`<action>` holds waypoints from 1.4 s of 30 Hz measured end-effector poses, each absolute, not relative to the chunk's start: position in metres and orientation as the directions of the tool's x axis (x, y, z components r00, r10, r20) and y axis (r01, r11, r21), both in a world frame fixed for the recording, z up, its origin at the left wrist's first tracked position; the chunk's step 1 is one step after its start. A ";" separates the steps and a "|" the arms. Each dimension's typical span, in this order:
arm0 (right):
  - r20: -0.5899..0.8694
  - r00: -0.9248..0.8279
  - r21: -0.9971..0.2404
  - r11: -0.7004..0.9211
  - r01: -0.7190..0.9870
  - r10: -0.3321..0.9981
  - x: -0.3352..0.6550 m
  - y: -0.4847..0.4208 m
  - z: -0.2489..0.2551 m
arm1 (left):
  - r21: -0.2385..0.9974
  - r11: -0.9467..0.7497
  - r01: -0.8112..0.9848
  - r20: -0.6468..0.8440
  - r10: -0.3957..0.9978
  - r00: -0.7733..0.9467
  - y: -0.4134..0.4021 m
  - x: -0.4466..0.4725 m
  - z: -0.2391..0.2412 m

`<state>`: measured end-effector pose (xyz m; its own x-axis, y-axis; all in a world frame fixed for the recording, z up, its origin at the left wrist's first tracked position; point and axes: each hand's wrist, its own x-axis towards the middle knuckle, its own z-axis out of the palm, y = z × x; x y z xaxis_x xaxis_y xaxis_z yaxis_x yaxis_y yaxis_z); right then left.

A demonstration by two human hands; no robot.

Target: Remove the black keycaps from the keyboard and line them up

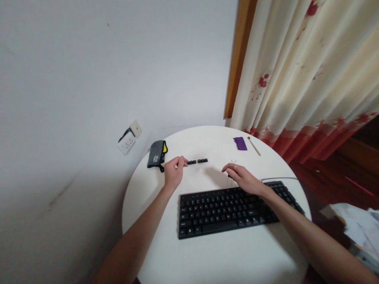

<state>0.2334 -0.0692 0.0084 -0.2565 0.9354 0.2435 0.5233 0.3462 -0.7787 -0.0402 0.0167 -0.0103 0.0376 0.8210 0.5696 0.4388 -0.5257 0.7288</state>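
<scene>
A black keyboard (231, 211) lies on a round white table (207, 256). Beyond it, a short row of loose black keycaps (197, 161) rests on the table. My left hand (174, 172) is by the row's left end, its fingertips pinched on something small that I cannot name. My right hand (244, 178) lies at the keyboard's top edge, fingers curled down over something dark. A small wire tool (233, 161) lies just beyond it.
A grey and yellow pouch (156, 154) sits at the table's left rear. A purple cloth (240, 143) and a thin stick (254, 146) lie at the back. A wall socket (128, 138) is on the left wall; curtains hang at right.
</scene>
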 end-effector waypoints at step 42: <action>0.063 -0.085 -0.915 0.092 0.393 0.994 0.234 -0.067 -0.043 | 0.713 -0.564 0.417 0.466 0.825 0.318 0.000 -0.021 -0.015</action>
<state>0.2340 -0.0667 -0.0429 -0.0850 0.9944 0.0634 0.3933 0.0919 -0.9148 -0.0211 -0.0003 -0.0149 0.3184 0.8254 0.4661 0.4174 -0.5635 0.7129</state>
